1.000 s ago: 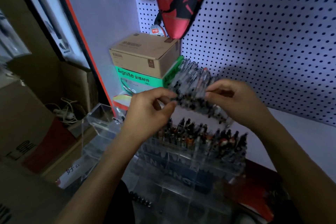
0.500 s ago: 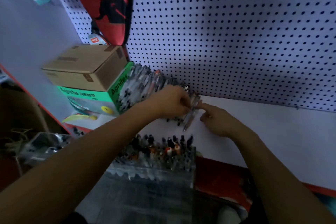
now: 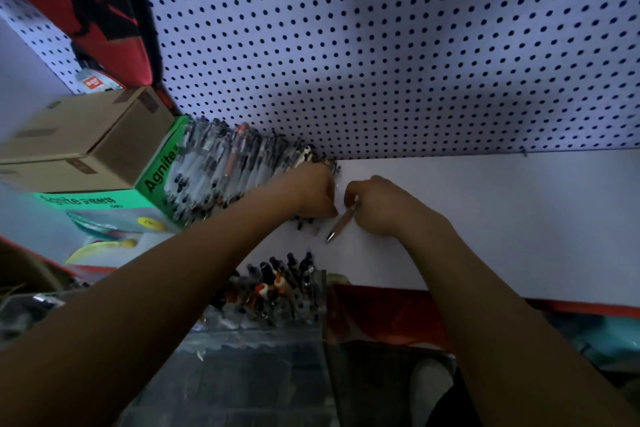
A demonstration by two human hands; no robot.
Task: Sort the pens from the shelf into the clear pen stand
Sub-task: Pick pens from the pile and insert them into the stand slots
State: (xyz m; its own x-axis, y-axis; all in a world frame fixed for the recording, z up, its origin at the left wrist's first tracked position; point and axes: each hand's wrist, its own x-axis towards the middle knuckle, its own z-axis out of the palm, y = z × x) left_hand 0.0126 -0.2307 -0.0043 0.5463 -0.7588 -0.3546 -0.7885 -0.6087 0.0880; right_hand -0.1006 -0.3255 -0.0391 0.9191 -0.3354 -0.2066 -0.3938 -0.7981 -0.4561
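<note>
A long pile of clear-barrelled pens (image 3: 225, 170) lies on the white shelf (image 3: 485, 218) and leans against the green box. My left hand (image 3: 313, 192) rests curled on the pile's right end, over several pens. My right hand (image 3: 377, 206) pinches a single pen (image 3: 341, 224) just right of the pile, its tip pointing down-left towards me. The clear pen stand (image 3: 304, 291) sits below the shelf's front edge, with several pens standing upright in it.
A brown carton (image 3: 86, 135) is stacked on a green Agnite box (image 3: 104, 204) at the left. White pegboard (image 3: 381, 45) backs the shelf, with a red bag (image 3: 79, 0) hanging at top left. A red item (image 3: 381, 315) lies right of the stand.
Both hands left a held bundle of pens and went down to the shelf pile. In the last half second my right hand closed round one pen and drew it slightly away from the pile.
</note>
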